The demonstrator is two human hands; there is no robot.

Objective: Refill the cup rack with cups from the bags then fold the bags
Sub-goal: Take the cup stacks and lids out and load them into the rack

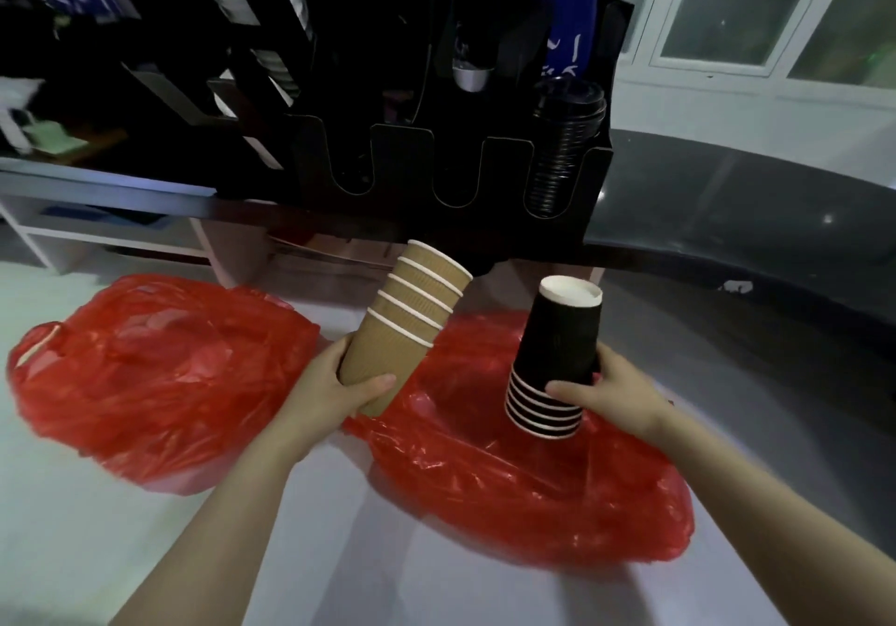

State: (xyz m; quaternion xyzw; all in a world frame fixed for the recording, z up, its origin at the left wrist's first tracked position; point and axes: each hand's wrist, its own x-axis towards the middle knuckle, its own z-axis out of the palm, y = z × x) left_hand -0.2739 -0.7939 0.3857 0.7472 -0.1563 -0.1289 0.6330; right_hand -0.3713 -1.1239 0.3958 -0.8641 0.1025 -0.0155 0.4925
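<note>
Cups in both hands, held up over the bags and short of the rack. Left hand [334, 383] curled round the lower end of a tilted stack of brown cups [407, 315], thumb across the front, stack leaning toward the upper right of the frame. Right hand [616, 383] gripping a stack of black cups [557, 358] just above its rims, mouths down, white base uppermost.

Cup rack [402, 160] across the upper centre of the frame, black, with U-cut fronts. Rightmost slot filled with black lids [562, 150]; the two slots left of it dark, contents not to be told.

Two red bags on the white counter [339, 552]: first bag [145, 383] at left centre, rumpled and slack; second bag [533, 494] at lower right, directly below the black stack. Neither folded.

Step in hand, as judged: carrying cups from bags to rack, folding not begun. Called for next: raising each stack to a free slot, squaring it with the opening and lowering it in without splaying the nest. Brown stack to be righted first. Cups remaining in either bag: cannot tell
</note>
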